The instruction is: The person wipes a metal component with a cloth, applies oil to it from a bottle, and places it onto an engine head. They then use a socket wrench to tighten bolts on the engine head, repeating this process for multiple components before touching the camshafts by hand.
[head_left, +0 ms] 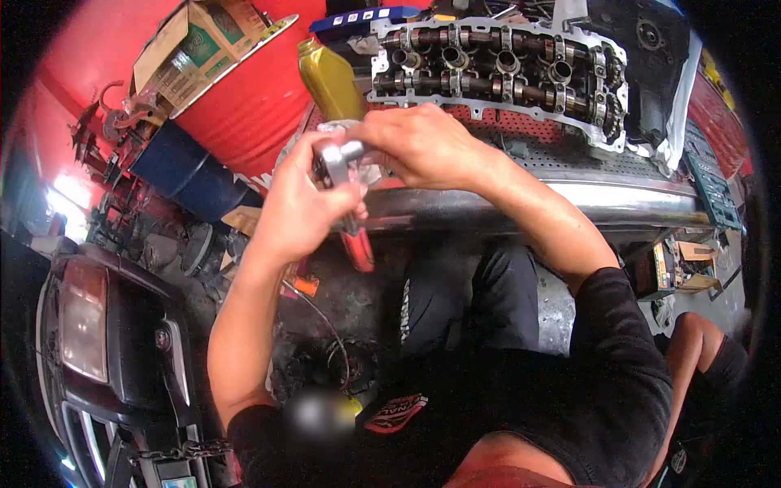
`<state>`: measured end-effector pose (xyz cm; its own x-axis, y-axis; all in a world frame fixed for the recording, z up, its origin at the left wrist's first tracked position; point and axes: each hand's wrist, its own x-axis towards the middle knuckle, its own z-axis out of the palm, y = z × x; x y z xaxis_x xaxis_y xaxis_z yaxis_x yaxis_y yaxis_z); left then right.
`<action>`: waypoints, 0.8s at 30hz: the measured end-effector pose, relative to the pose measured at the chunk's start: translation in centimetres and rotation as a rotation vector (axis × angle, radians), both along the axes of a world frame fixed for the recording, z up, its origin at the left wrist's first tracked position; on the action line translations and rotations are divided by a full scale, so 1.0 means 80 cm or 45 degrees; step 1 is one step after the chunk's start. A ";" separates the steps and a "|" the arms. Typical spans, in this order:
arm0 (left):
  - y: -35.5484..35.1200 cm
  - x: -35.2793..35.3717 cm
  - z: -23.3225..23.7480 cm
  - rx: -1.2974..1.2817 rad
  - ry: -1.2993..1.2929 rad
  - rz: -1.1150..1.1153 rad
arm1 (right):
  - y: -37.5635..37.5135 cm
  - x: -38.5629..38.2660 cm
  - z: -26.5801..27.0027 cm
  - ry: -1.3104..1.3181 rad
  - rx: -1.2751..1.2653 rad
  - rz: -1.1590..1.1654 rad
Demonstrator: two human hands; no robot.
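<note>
My left hand (305,199) is closed round a ratchet wrench (340,167) with a shiny metal head and a red handle end that hangs below the hand. My right hand (415,142) has its fingers bent at the wrench's head, on a metal piece that is mostly hidden by the fingers. Both hands are above the front edge of the metal workbench (553,195). Just behind them stands a gold oil bottle (329,81). To the right of the bottle lies a cylinder head with camshafts (500,65).
A red drum (260,106) with a cardboard box (199,49) and a blue drum (191,167) stand at the left. A vehicle front (122,342) is at lower left. A green tool case (712,179) sits at the right; another person's arm (691,350) shows at lower right.
</note>
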<state>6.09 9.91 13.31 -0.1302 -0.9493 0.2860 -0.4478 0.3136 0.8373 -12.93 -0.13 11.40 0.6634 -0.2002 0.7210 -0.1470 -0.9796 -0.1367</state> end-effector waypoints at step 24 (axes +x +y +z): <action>-0.143 -0.038 0.085 -0.345 -0.142 0.415 | -0.183 0.104 0.047 -0.756 -0.156 -0.355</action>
